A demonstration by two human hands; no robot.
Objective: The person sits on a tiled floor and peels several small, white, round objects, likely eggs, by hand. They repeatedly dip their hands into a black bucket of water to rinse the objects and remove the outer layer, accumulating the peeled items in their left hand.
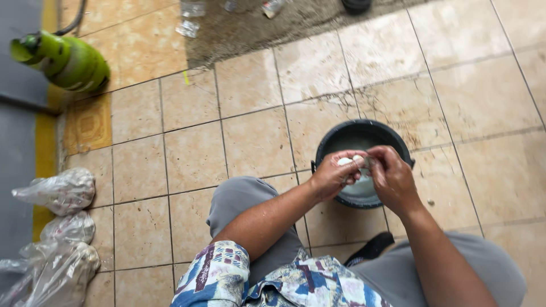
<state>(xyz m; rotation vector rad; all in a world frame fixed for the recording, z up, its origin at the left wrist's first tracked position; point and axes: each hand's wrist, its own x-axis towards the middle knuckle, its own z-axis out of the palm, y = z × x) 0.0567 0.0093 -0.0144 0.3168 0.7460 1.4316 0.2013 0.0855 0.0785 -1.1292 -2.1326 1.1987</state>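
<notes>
Egg-like and white, a small round thing sat pinched in the fingers of the left hand, held just above a black bucket. What it truly was could not be told from this view. The left hand was curled closed around it. The right hand met the left at the fingertips, its fingers bent and closed on the same white thing or on a small pale scrap right beside it; which of the two could not be told. Both hands hovered over the near rim of the bucket, which held pale, cloudy water.

The person's knees in grey trousers flanked the bucket, and a patterned blue, white and red shirt showed at the bottom edge. A dark sandal lay on the tiled floor between the legs. Tan tiles were stained and damp around the bucket.

Well apart, at the far left, a green gas cylinder stood by a yellow strip, and several clear plastic bags lay heaped near the left edge.
</notes>
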